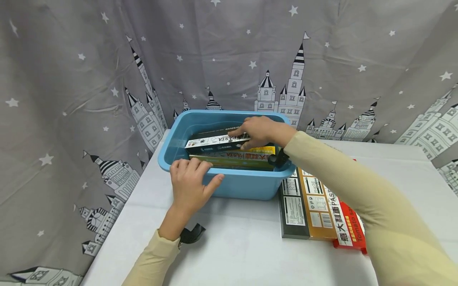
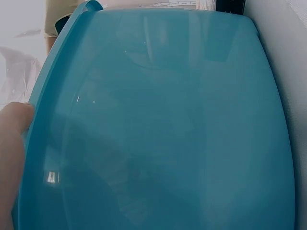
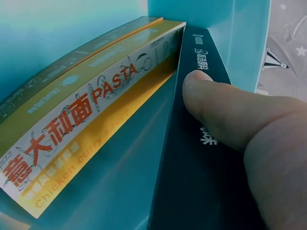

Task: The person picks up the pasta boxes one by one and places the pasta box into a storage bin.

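Observation:
A blue plastic bin (image 1: 229, 182) stands on the white table with pasta boxes inside. My right hand (image 1: 262, 129) reaches into it and grips a black-and-white pasta box (image 1: 211, 143), with the thumb (image 3: 225, 105) along the dark side face in the right wrist view. Beside that box, toward the bin's front, sits a yellow pasta box (image 3: 91, 120) with a green edge, marked chicken curry sauce. My left hand (image 1: 189, 180) holds the bin's front rim near the left end, fingers over the edge and thumb on the outer side.
Right of the bin, several more pasta boxes lie side by side on the table (image 1: 236, 246): a black one (image 1: 294, 202), a brown one (image 1: 318, 206) and a red one (image 1: 352, 226). A grey curtain (image 1: 222, 51) with stars and castles hangs behind.

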A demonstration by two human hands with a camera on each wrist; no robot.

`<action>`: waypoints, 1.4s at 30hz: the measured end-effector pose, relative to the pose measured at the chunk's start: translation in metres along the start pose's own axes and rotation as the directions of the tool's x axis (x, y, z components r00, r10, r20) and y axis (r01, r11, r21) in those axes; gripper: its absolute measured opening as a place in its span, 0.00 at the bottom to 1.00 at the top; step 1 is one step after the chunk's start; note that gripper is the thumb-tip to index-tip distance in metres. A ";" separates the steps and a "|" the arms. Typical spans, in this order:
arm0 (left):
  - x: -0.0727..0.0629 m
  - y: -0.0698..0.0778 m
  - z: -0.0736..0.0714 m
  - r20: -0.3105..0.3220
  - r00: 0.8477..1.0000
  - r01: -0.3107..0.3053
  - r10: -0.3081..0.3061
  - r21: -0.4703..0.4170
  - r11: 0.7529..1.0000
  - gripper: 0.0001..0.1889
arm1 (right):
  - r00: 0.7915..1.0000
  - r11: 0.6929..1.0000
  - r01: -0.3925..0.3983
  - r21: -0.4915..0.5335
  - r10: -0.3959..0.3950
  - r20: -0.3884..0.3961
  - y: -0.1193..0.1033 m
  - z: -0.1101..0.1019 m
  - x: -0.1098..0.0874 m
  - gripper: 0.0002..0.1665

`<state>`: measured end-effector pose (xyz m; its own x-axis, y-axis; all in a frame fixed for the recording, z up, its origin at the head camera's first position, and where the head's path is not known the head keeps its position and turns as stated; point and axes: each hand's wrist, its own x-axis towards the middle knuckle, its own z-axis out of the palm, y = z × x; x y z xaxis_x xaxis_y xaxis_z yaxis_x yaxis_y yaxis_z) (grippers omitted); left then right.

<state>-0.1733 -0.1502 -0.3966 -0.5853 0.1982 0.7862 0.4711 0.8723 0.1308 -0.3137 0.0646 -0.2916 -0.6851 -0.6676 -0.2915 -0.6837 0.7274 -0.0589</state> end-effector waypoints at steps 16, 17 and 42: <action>-0.001 0.000 0.002 -0.005 1.000 -0.004 0.004 0.002 1.000 0.40 | 0.999 0.986 -0.039 0.161 0.040 0.000 0.016 0.023 0.009 0.43; -0.001 0.000 0.002 -0.009 1.000 -0.004 0.004 0.001 1.000 0.40 | 0.999 0.985 -0.039 0.165 0.040 -0.002 0.017 0.023 0.010 0.43; 0.001 0.000 0.001 -0.015 1.000 0.005 -0.006 -0.012 1.000 0.39 | 0.994 0.990 -0.092 0.111 0.098 -0.054 0.014 0.026 0.009 0.34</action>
<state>-0.1744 -0.1499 -0.3968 -0.5778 0.1865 0.7946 0.4755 0.8682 0.1420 -0.3228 0.0728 -0.3197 -0.7616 -0.6006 -0.2434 -0.5858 0.7987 -0.1379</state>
